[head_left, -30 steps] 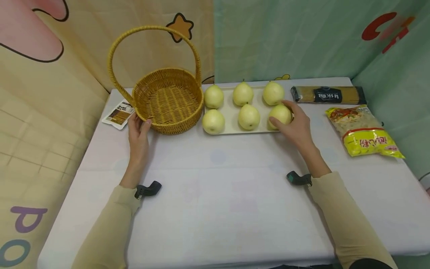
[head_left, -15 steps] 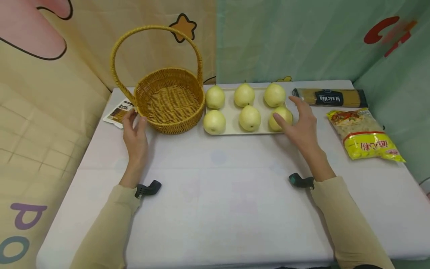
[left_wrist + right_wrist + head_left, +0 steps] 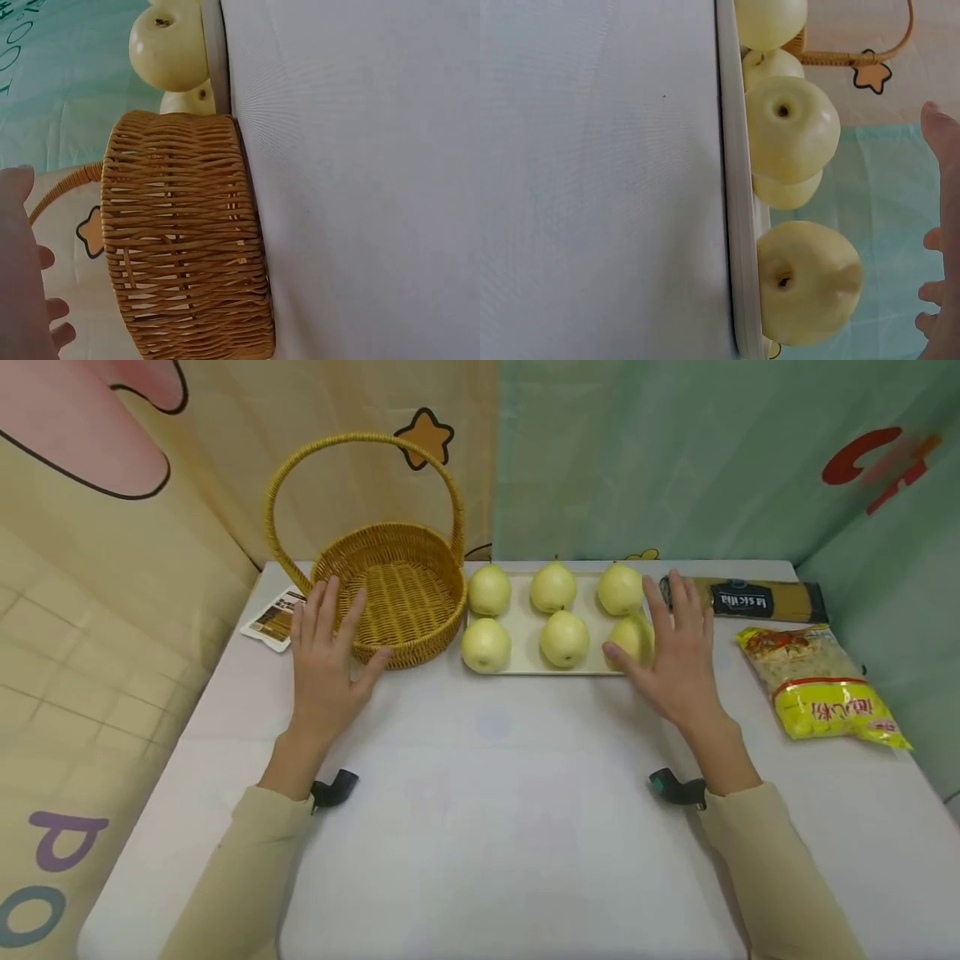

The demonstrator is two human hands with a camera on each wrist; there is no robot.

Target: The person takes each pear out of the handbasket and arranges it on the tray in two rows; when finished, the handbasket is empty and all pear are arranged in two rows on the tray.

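Note:
My left hand (image 3: 324, 672) is spread, palm down, just in front of the wicker basket (image 3: 427, 647), its fingertips overlapping the near-left rim in the head view. In the left wrist view the woven basket wall (image 3: 184, 240) stands apart from the fingers. The basket has a tall hoop handle and nothing inside. My right hand (image 3: 681, 672) is also spread, over the right end of a pale tray (image 3: 525, 666). Two rows of pale yellow-green pears (image 3: 565, 639) sit on the tray. The front-right pear (image 3: 810, 281) lies below the right hand, partly hidden by its thumb in the head view.
A small white-and-brown packet (image 3: 273, 620) lies left of the basket, partly under its edge. To the tray's right are a pack of spaghetti (image 3: 772, 602) and a yellow bag of dried noodles (image 3: 821, 685). Curtains (image 3: 645, 460) hang behind the white-covered table (image 3: 480, 827).
The left hand has let go of the basket rim, lifted and spread its fingers. The right hand has drawn off the front-right pear and opened out. Basket and pears stay in place.

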